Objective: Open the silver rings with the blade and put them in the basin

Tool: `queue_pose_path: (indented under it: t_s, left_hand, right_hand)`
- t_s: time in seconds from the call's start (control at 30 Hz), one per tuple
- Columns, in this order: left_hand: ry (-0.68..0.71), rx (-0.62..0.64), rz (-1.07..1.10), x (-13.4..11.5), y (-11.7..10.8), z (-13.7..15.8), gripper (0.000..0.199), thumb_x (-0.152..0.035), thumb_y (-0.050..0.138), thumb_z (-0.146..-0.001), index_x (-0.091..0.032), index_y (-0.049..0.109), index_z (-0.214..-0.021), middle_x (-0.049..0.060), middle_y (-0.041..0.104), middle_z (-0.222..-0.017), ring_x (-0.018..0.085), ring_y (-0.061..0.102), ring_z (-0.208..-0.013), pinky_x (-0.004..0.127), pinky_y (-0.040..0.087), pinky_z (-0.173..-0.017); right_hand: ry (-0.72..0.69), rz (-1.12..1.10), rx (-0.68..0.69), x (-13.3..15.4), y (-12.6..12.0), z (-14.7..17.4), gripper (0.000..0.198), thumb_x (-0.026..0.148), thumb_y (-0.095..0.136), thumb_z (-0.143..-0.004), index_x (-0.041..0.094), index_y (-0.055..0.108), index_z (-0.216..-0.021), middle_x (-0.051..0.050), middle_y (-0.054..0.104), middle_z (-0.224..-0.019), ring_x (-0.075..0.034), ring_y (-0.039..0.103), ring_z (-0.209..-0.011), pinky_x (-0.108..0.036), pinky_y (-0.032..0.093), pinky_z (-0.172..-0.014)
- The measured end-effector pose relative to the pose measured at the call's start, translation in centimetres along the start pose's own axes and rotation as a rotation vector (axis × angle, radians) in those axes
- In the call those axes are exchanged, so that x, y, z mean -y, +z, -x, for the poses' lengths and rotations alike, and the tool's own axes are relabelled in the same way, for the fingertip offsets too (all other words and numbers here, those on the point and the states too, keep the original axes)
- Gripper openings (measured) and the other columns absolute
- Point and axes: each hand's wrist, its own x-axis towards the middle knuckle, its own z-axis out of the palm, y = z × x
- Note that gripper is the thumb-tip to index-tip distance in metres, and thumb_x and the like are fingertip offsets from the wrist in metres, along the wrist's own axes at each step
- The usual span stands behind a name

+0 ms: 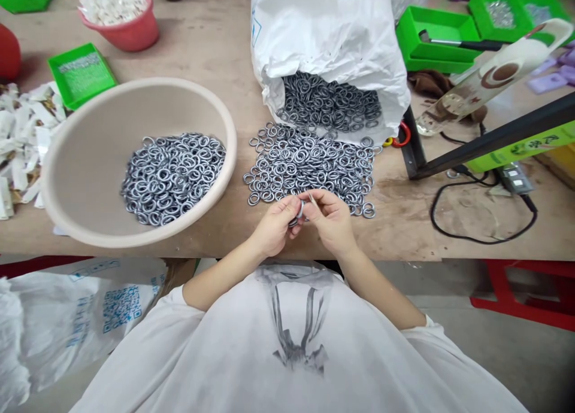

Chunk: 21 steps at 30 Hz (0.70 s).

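My left hand (275, 226) is closed on grey rings, pinching them between thumb and fingers at the table's front edge. Close against it, my right hand (333, 222) grips a thin pointed tool (313, 201); its kind is too small to make out. Just beyond both hands spreads a loose pile of grey rings (309, 164). More rings spill from the mouth of a white sack (327, 30) lying behind the pile. On the left stands a large beige basin (90, 155) with a heap of the same rings (175, 176) inside.
White plastic pieces (22, 137), a green tray (83, 75) and a pink bowl (130, 36) sit at the left. To the right are a black metal frame (415, 149), a bottle (489, 78), red-handled scissors (402, 136), a black cable (483, 239) and green bins (435, 39).
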Motion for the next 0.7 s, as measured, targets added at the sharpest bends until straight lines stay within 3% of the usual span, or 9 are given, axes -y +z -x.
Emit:
queue_pose_path:
  t_s: [0.13, 0.27, 0.7]
  left_hand:
    - [0.001, 0.005, 0.030, -0.1, -0.1, 0.0, 0.050, -0.058, 0.076, -0.073, -0.017, 0.047, -0.071, -0.006, 0.048, -0.058, 0.004, 0.041, -0.043, 0.015, 0.027, -0.038]
    - [-0.020, -0.037, 0.058, -0.1, 0.2, 0.0, 0.052, -0.059, 0.077, -0.071, -0.017, 0.046, -0.070, -0.008, 0.044, -0.054, 0.003, 0.036, -0.040, 0.015, 0.024, -0.038]
    - [-0.078, -0.011, 0.102, 0.1, 0.5, 0.2, 0.053, -0.060, 0.077, -0.071, -0.017, 0.046, -0.069, -0.008, 0.042, -0.053, 0.003, 0.035, -0.040, 0.015, 0.021, -0.038]
  right_hand:
    - [-0.294, 0.473, -0.012, 0.6, -1.3, 0.5, 0.031, 0.052, 0.058, -0.093, 0.022, 0.066, -0.089, -0.002, 0.066, -0.077, -0.015, 0.059, -0.069, -0.028, 0.046, -0.063]
    - [-0.515, 0.814, 0.051, 0.9, -1.7, 1.3, 0.030, 0.045, 0.057, -0.095, 0.020, 0.062, -0.080, -0.001, 0.061, -0.069, -0.014, 0.054, -0.064, -0.027, 0.036, -0.057]
    - [-0.570, 0.886, 0.062, 0.7, -1.9, 1.4, 0.031, 0.041, 0.056, -0.096, 0.020, 0.057, -0.073, 0.000, 0.056, -0.065, -0.013, 0.050, -0.060, -0.026, 0.035, -0.057]
